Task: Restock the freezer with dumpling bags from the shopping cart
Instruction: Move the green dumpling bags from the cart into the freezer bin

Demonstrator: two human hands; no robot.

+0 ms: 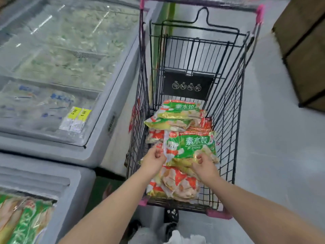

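Note:
A black wire shopping cart [226, 103] with pink corners stands in front of me, holding several green, red and yellow dumpling bags. The top green dumpling bag [190, 146] lies near the cart's front. My left hand [154, 160] pinches its left edge and my right hand [204, 165] grips its lower right edge. More bags [177, 114] are stacked behind it and another bag [175, 184] lies under my hands. At the bottom left, an open freezer [73, 184] shows dumpling bags [24, 224] inside.
A larger chest freezer [112, 106] with closed sliding glass lids and yellow price tags [78, 113] stands left of the cart. Stacked cardboard boxes [306, 50] sit at the right on the pale floor.

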